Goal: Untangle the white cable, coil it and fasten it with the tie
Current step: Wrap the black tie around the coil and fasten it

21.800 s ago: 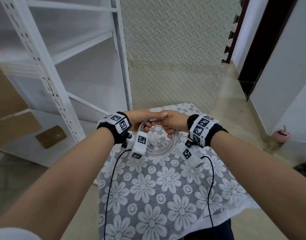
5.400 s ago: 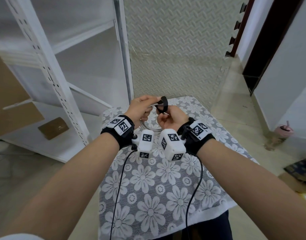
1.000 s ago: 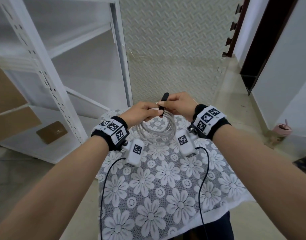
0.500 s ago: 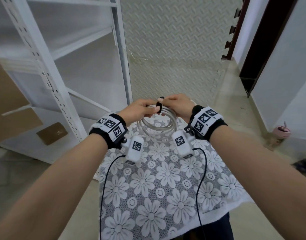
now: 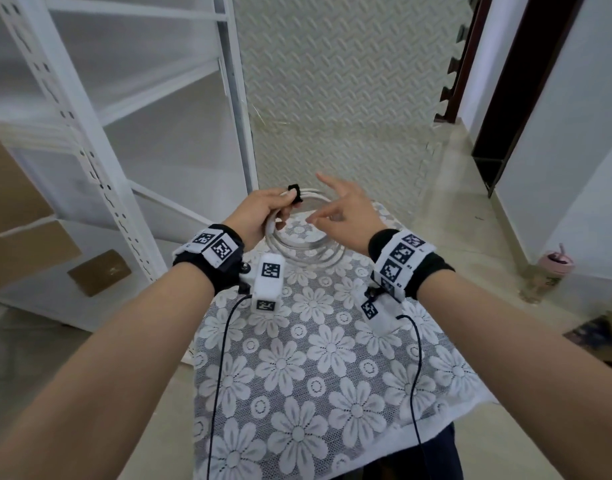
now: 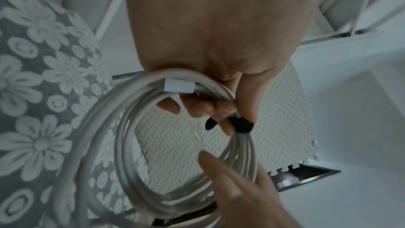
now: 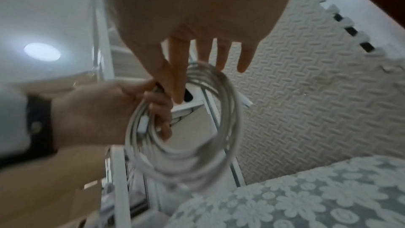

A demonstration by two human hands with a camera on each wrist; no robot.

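The white cable (image 5: pixel 303 244) hangs as a round coil of several loops above the far end of the table (image 5: pixel 325 362). My left hand (image 5: pixel 263 213) grips the coil (image 6: pixel 136 153) at its top left, thumb and fingers curled round the bundled strands. A black tie (image 5: pixel 294 192) wraps the bundle right at those fingers, also seen as the black tie (image 6: pixel 241 126) beside my left fingertips. A white connector (image 6: pixel 178 87) lies in the bundle under my palm. My right hand (image 5: pixel 342 209) hovers just right of the coil (image 7: pixel 186 127), fingers straight and spread, holding nothing.
A lace floral cloth covers the table. A white metal shelf rack (image 5: pixel 90 126) stands close on the left, with cardboard (image 5: pixel 24 220) beside it. Embossed foam mats (image 5: pixel 339 81) cover the wall and floor ahead. A pink cup (image 5: pixel 554 268) sits on the floor at right.
My right hand has let go of the tie and coil and drawn off to the right with fingers spread. The left hand alone holds the tied coil now.
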